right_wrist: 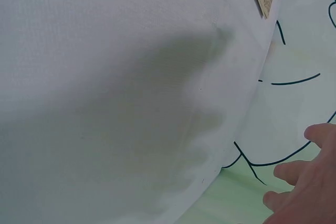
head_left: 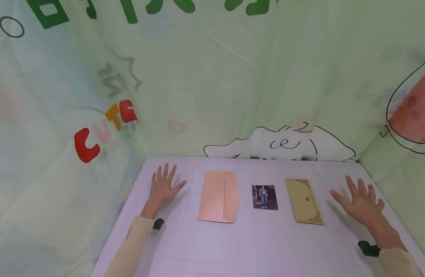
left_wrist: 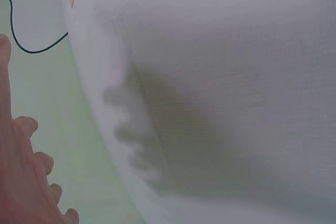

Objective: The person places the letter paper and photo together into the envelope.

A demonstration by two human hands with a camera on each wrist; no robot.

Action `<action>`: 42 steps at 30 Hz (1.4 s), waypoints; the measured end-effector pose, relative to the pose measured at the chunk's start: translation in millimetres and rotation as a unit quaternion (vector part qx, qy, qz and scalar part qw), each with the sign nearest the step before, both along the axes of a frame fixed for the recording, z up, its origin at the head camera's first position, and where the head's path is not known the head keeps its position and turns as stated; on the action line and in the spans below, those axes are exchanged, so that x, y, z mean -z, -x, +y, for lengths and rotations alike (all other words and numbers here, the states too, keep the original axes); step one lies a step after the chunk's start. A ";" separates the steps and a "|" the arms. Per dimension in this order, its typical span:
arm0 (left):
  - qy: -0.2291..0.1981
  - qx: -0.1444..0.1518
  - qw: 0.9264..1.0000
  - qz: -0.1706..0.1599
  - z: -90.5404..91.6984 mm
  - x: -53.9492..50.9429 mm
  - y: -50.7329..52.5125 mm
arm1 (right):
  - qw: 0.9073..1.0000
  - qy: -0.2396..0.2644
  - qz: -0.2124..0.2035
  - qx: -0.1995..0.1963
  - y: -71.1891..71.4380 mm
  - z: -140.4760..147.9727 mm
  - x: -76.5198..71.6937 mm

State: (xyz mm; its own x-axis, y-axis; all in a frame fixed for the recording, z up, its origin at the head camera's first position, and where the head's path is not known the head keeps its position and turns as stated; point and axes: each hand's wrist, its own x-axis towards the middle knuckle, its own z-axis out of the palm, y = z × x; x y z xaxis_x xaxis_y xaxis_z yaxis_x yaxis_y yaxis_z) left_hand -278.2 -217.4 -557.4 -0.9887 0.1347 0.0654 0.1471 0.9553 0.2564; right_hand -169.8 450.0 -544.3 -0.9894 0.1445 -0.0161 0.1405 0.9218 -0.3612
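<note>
In the head view the left hand [head_left: 162, 189] has its fingers spread above the table's left side, left of a pink envelope [head_left: 212, 196] with its flap side to the right. The right hand [head_left: 364, 206], fingers spread too, is over the right side, to the right of a gold patterned envelope [head_left: 304, 201]. Between the two envelopes lies a small photo [head_left: 264, 197] of a standing figure. Neither hand touches any of them. Both wrist views show shadows under the left hand [left_wrist: 23, 166] and the right hand [right_wrist: 310, 182].
A pale cloth covers the table [head_left: 233, 250]. Behind it and at both sides hangs a light green curtain [head_left: 198, 96] with printed letters and line drawings. Each wrist carries a small black device, the left one [head_left: 158, 224] and the right one [head_left: 369, 249].
</note>
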 end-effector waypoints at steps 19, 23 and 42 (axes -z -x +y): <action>0.006 0.011 1.000 0.003 5.9 4.1 -2.4 | 1.000 -0.003 0.013 -0.007 0.5 -8.4 7.6; -0.002 0.023 1.000 0.017 12.7 3.3 -3.5 | 1.000 0.000 0.020 -0.009 2.5 -19.7 7.2; 0.000 0.075 0.997 0.002 54.4 3.3 -10.2 | 0.997 0.018 0.040 -0.066 17.1 -69.4 14.6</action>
